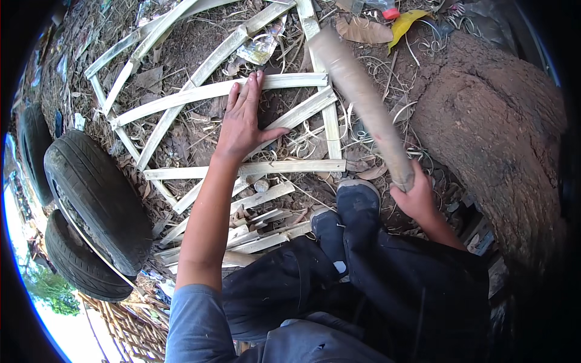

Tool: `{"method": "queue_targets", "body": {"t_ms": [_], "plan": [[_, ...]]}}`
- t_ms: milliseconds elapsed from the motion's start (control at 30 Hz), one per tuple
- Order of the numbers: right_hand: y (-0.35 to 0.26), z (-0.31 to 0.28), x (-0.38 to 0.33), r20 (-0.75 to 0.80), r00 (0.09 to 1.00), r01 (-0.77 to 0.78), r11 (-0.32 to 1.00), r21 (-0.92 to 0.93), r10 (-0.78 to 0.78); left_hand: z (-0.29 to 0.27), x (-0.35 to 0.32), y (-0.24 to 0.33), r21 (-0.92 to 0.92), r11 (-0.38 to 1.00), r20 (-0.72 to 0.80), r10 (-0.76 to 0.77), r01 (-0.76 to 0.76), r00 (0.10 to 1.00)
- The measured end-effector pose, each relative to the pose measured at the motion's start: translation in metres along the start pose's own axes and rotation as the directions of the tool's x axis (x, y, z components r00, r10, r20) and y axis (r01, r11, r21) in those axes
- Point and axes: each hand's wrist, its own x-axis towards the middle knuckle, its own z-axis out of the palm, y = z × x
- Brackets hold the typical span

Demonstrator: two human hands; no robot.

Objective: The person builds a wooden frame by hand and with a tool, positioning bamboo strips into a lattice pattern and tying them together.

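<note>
1. Left hand [245, 124] lay flat, fingers spread and fully open, pressed palm-down on the lattice of pale split-bamboo slats [242, 91]; it gripped nothing.
2. Right hand [414, 196] was closed around the lower end of a long brownish wooden club [363, 97], which rose tilted up and to the left, its blurred upper end above the lattice's right side.
3. Lattice lay on bare, littered ground, directly ahead of the person; the open hand rested where a horizontal slat met a slanting one, near the frame's middle.
4. Two dark shoes [342, 209] stood at the lattice's near edge, touching the closest slats, with dark trouser legs below.
5. Loose short bamboo offcuts [260, 236] were piled just beside the left shoe.
6. Two worn black rubber tyres [97, 199] leaned at the person's left, near the lattice.
7. Large brown earthen mound [496, 127] rose at the right, well apart from the flat hand.
8. Yellow dry leaf [405, 24] lay on the ground beyond the club.
</note>
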Motion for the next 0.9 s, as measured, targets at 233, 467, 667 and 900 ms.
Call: {"method": "queue_targets", "body": {"t_ms": [233, 467, 667, 900], "plan": [[0.000, -0.001, -0.006, 0.011, 0.999, 0.032, 0.999, -0.006, -0.032, -0.002, 0.002, 0.000, -0.014, 1.000, 0.006, -0.026, 0.026, 1.000], [0.002, 0.001, -0.008, -0.083, 0.994, 0.084, 0.983, 0.163, -0.071, -0.003, 0.004, 0.001, -0.002, 1.000, 0.013, -0.014, 0.014, 1.000], [-0.001, -0.004, -0.013, -0.116, 0.992, 0.089, 0.936, 0.340, -0.053, -0.005, 0.005, 0.004, 0.015, 1.000, 0.023, -0.021, 0.020, 1.000], [-0.013, 0.001, -0.009, -0.021, 0.999, 0.051, 0.970, 0.238, -0.048, 0.002, -0.003, 0.002, 0.007, 1.000, -0.029, -0.003, 0.003, 1.000]]}}
